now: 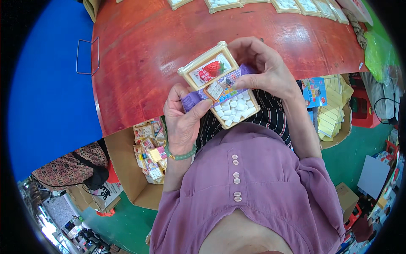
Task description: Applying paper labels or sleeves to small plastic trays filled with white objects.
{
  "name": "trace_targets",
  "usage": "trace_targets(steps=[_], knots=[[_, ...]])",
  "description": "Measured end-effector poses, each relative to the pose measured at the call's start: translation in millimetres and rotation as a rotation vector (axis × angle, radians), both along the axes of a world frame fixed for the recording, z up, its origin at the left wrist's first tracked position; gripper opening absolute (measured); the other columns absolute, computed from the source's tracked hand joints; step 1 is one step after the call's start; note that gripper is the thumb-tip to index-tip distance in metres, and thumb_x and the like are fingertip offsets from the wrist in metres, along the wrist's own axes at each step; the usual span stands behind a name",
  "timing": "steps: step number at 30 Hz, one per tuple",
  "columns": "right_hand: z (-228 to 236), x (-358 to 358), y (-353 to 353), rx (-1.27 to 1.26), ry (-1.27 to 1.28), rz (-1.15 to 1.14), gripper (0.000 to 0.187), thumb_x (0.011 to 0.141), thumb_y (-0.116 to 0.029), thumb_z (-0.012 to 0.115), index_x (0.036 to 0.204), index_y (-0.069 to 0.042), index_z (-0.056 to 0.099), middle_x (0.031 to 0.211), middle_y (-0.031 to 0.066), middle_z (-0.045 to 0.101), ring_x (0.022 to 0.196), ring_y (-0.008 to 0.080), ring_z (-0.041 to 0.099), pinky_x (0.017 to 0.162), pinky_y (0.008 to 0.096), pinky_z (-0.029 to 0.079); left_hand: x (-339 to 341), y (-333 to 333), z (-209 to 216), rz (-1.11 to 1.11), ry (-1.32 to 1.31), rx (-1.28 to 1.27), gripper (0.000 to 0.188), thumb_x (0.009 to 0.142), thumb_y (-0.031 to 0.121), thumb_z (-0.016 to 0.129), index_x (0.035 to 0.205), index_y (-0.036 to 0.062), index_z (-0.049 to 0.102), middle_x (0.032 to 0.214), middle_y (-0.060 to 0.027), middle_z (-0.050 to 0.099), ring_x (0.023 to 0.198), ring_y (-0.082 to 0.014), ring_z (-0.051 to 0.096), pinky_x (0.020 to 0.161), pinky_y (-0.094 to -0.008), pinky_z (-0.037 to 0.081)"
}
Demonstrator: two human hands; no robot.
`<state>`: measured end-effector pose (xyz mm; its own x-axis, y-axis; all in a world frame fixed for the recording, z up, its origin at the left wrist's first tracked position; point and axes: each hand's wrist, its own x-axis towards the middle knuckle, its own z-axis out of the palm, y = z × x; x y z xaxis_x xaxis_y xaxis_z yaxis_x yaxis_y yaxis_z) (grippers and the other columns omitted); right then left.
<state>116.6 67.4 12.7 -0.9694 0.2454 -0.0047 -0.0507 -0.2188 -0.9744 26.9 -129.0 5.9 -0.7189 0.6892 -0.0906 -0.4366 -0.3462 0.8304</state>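
Above my lap, at the edge of the red table, I hold a cream plastic case tilted between both hands. A strawberry picture fills its upper part; small white block-like pieces fill the lower part. Across its middle runs a purple printed paper band. My left hand is closed, thumb pressing the band's left end. My right hand closes on the band's right end, thumb on the front and fingers curled behind the case. The back of the case is hidden.
Several similar cases line the far side of the red table. Below its edge stand a cardboard box of finished-looking cases on the left and a box with yellow sheets on the right. A blue surface adjoins the table.
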Motion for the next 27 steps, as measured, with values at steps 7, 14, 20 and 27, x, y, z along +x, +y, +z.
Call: trace_targets(steps=[7,14,20,27], knots=[[8.2,14.0,-21.9,1.090,0.003,-0.641,0.052,0.058,-0.022,0.088,0.095,-0.001,0.058,0.087,0.0077,0.057,0.076,0.0178,0.056,0.068,0.0325,0.049,2.2,2.1,-8.0,0.059,0.067,0.029,0.034,0.078,-0.008,0.070,0.077,0.0107,0.042,0.080,-0.0012,0.057,0.075,-0.0061,0.055,0.075,-0.0227,0.047],[1.0,15.0,-37.7,0.806,0.075,-0.544,0.025,0.078,-0.009,0.075,0.098,0.000,0.064,0.082,0.0058,0.064,0.072,0.0109,0.063,0.062,0.0228,0.050,6.4,7.2,-6.0,0.068,0.117,0.002,0.034,0.078,-0.007,0.071,0.077,0.0104,0.042,0.084,-0.0028,0.059,0.078,-0.0071,0.056,0.076,-0.0237,0.047],[-1.0,18.3,-41.2,-0.069,-0.046,-0.327,0.017,0.087,-0.004,0.065,0.102,0.003,0.064,0.094,0.0075,0.068,0.084,0.0090,0.064,0.074,0.0228,0.053,4.6,-2.8,-13.8,0.038,0.179,-0.059,0.035,0.077,-0.004,0.073,0.078,0.0109,0.041,0.085,-0.0026,0.060,0.079,-0.0062,0.055,0.074,-0.0224,0.045],[-2.8,24.2,-34.3,-0.267,-0.029,-0.233,0.022,0.087,0.000,0.063,0.109,0.004,0.061,0.097,0.0092,0.068,0.085,0.0104,0.065,0.077,0.0238,0.054,5.4,-5.7,-19.0,-0.045,0.226,-0.065,0.037,0.078,-0.003,0.074,0.078,0.0117,0.040,0.083,-0.0019,0.060,0.076,-0.0041,0.052,0.068,-0.0200,0.042]])
